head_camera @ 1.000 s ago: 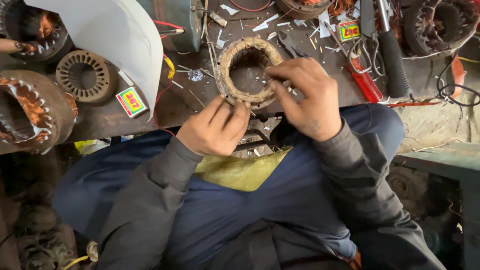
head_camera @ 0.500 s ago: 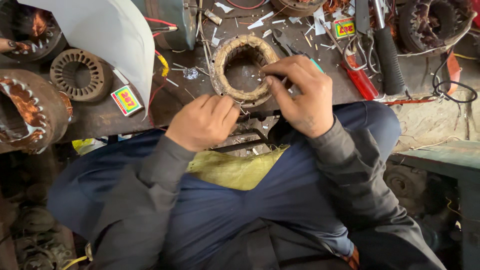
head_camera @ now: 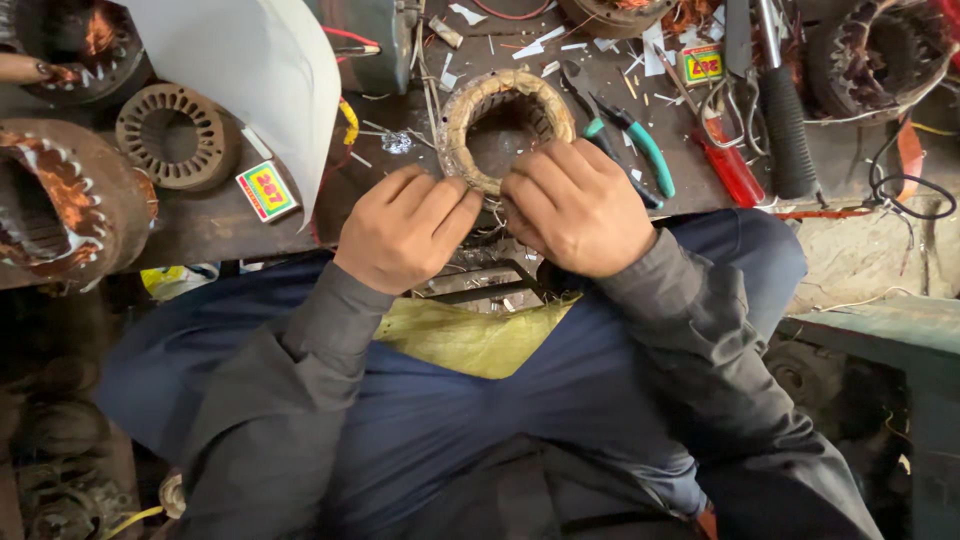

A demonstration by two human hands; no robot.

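Copper-wound stator ring (head_camera: 507, 125) has its near rim hidden by both hands (head_camera: 495, 215), fingertips pinching there; what they pinch is unclear.

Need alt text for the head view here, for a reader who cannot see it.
Seen from above, a seated person's left hand and right hand both grip the near rim of a ring-shaped motor stator on a cluttered dark workbench. Green-handled pliers and a red-handled screwdriver lie to its right.
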